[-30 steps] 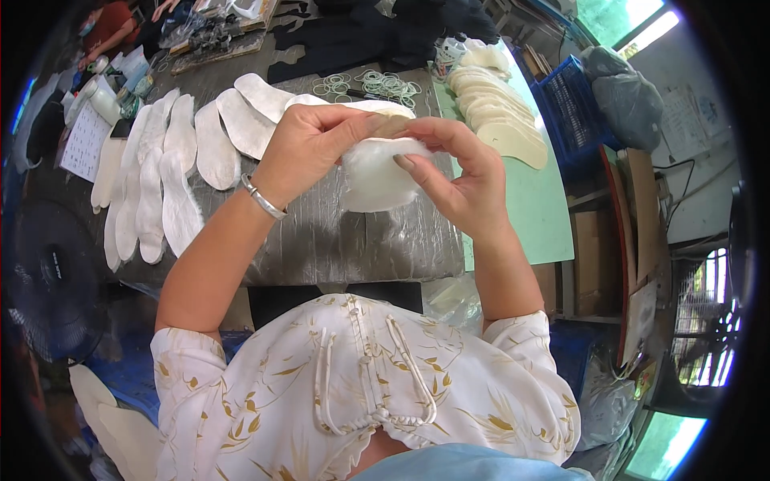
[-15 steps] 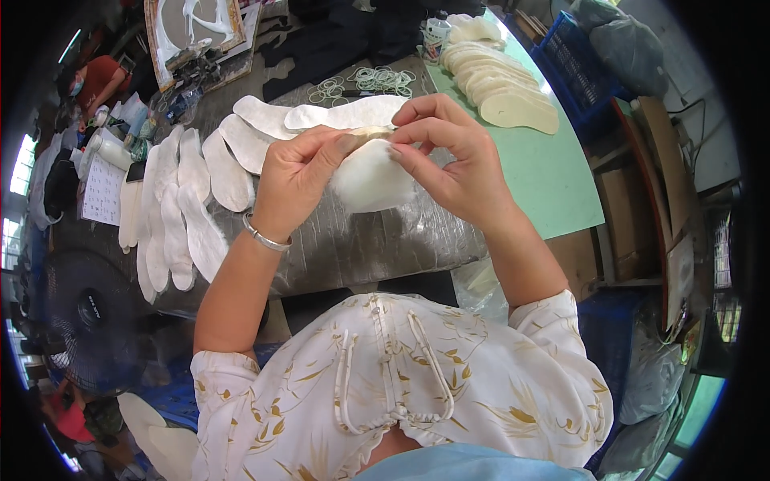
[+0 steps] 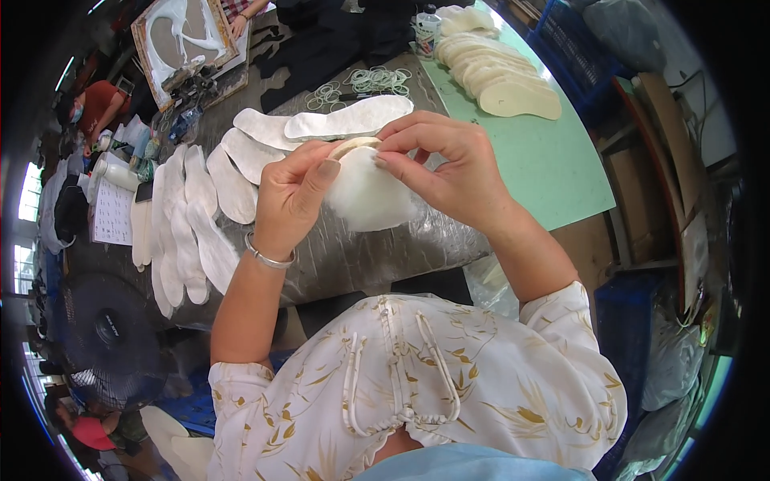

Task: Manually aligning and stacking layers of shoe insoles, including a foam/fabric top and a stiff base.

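Fleecy white piece (image 3: 369,196), pinched at its edge.
In the frame's upper centre, it is clamped between thumb and fingers by the left hand (image 3: 295,188) and right hand (image 3: 453,164) alike.

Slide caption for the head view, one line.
Left grip and right grip pinch a fluffy white piece above a dark table.

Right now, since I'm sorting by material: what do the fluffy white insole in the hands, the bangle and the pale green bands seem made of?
Fluffy white insole: soft pile, wool or synthetic fleece, judging by its fuzzy edge.
Bangle: probably metal, polished, from its silvery shine.
Pale green bands: likely rubber, matt, as they lie in thin, tangled loops.
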{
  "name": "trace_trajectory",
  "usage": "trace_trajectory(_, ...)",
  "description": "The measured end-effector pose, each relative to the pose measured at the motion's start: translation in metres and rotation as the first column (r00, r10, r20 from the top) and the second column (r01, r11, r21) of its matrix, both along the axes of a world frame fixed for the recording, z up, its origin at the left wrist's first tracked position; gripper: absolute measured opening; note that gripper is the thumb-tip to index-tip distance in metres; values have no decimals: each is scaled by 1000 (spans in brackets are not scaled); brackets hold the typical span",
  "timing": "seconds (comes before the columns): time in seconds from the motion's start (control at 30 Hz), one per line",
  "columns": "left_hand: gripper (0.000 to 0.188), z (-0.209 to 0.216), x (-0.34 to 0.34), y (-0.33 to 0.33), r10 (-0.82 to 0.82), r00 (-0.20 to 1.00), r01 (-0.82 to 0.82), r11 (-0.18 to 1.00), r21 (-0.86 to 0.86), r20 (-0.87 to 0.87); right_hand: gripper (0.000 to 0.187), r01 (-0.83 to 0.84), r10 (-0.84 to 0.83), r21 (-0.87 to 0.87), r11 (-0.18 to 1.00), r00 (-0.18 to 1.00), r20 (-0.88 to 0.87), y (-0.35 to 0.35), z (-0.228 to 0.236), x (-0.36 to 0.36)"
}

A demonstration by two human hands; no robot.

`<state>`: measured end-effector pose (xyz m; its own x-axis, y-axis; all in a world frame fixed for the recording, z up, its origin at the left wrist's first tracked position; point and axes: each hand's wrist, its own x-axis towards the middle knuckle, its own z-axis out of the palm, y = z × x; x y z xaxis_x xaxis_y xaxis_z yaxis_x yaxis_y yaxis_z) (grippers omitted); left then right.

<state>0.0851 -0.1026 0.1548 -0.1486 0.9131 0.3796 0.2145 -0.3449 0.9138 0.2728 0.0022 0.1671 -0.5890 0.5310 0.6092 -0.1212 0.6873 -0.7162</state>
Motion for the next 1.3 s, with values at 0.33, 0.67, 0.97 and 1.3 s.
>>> trace_trajectory(0.33, 36, -1, 3, -6, -29, 999, 29, 999, 15, -29, 6, 12, -13, -26, 1000, 1000, -18, -1, -3, 1)
trace_trajectory(0.67, 27, 2, 2, -9, 0, 1000, 1, 999, -36, 15, 8, -56, 56, -76, 996, 998, -8, -3, -2, -2)
trace_trajectory(0.97, 33, -12, -10, -13, 84, 992, -82, 996, -34, 91, 8, -126, 123, -156, 980, 992, -30, -6, -11, -2)
trace_trajectory(1.3, 32, -21, -16, -16, 75, 991, -77, 997, 14, 111, 7, -31, 16, -112, 993, 990, -138, -8, -21, -10)
